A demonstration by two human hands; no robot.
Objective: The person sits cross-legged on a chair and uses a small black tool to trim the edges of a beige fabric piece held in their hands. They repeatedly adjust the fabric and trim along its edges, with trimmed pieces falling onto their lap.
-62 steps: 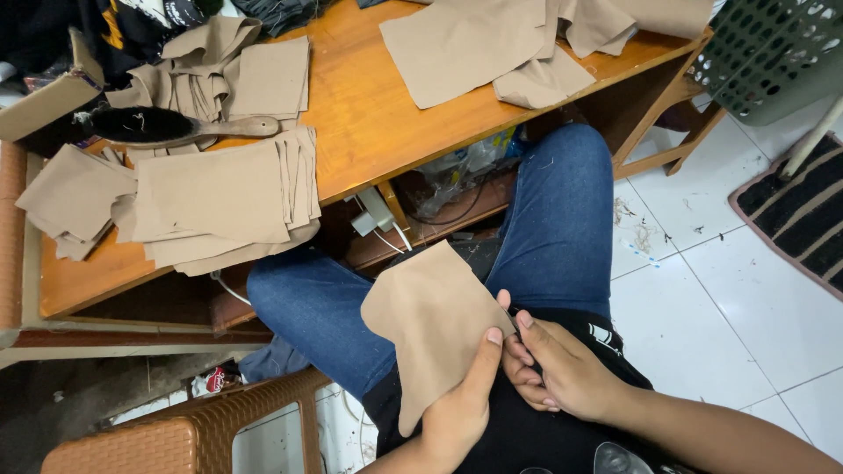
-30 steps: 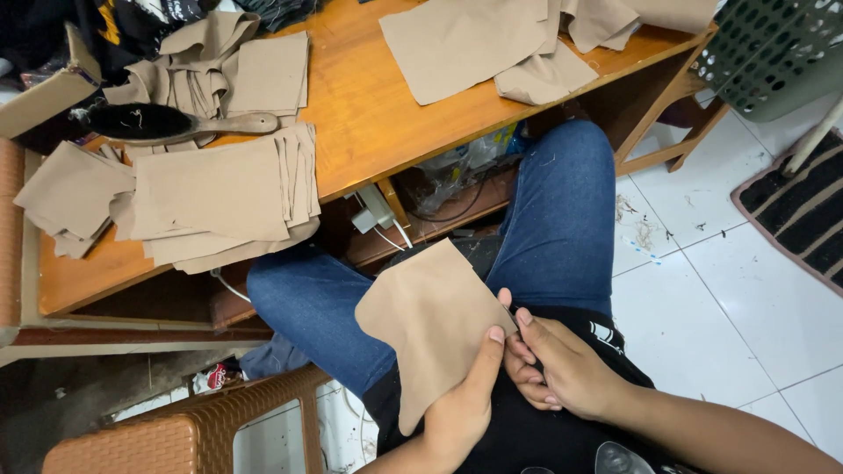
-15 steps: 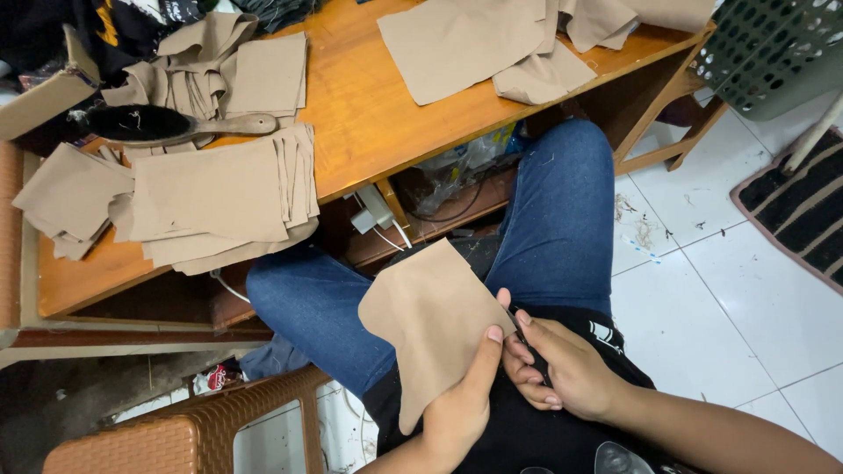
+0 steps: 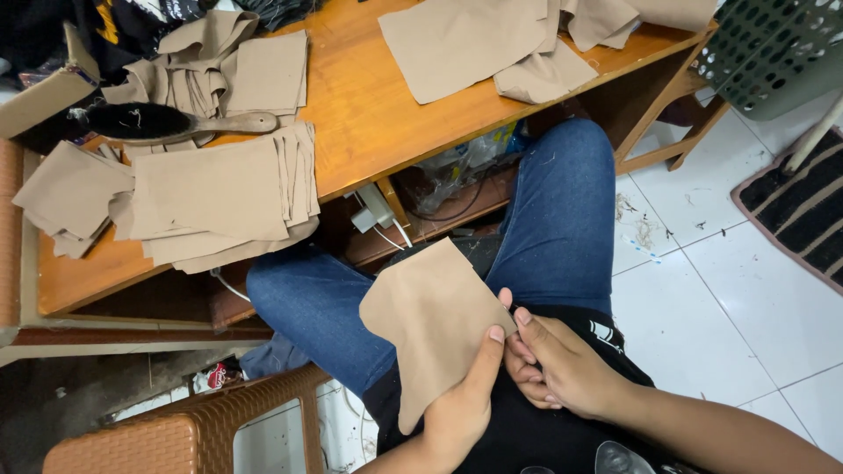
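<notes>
Seated position, head view looking down over lap and workbench.

Left hand (image 4: 461, 399): closed on tan fabric piece (image 4: 432, 320), thumb (image 4: 486, 360) pressed flat along its near right edge, remaining fingers hidden behind the cloth. Piece held above the lap at 6 o'clock of the view, spread flat, roughly square with a narrower tail hanging toward the body, over the gap between the two blue-jeaned legs (image 4: 562, 219).

Right hand (image 4: 553, 364): at 3 o'clock of the left hand, touching it. Fingers half curled, index tip meeting the piece's right edge just beside the left thumb. Grip on the cloth not confirmed: cannot tell whether pinched or merely touched.

Wooden workbench (image 4: 369, 114) across the top of the view, 10 to 1 o'clock. Fanned stack of tan pieces (image 4: 215, 197) at 10 o'clock, overhanging the bench's near edge. Looser tan pile (image 4: 66, 197) just beside it, toward 9 o'clock. Wooden-handled brush (image 4: 167, 123) with dark bristles lying at 12 o'clock of the stack, touching it. Folded tan pieces (image 4: 237, 66) beyond the brush. Larger tan sheets (image 4: 492, 39) at 12 to 1 o'clock, well apart from the stack.

Green perforated basket (image 4: 773, 53) at 2 o'clock, off the bench. Striped mat (image 4: 803, 211) at 3 o'clock on white floor tiles. Brown woven-pattern stool (image 4: 184, 430) at 7 o'clock. Power strip with cables (image 4: 373, 211) under the bench, near the left knee.
</notes>
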